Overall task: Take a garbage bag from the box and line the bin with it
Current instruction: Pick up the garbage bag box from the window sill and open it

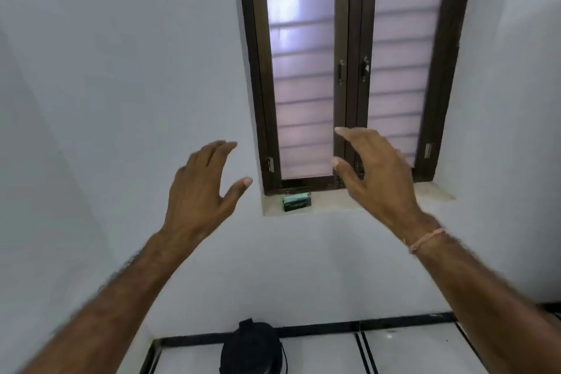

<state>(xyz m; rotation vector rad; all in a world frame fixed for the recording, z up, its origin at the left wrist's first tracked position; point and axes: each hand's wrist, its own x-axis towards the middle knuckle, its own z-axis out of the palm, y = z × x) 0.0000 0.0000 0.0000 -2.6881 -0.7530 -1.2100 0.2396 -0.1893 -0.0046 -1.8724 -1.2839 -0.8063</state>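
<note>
A small green box (296,202) of garbage bags lies on the window sill (337,203), near its left end. A black bin (250,349) stands on the floor below, against the wall, cut off by the bottom edge of the view. My left hand (202,191) is raised to the left of the box, fingers apart and empty. My right hand (372,173) is raised to the right of the box, in front of the window frame, fingers spread and empty. Neither hand touches the box.
A tall dark-framed window (352,70) with frosted louvred panes stands above the sill. White walls run on both sides, with a corner at the left. The white tiled floor (409,352) has black border lines.
</note>
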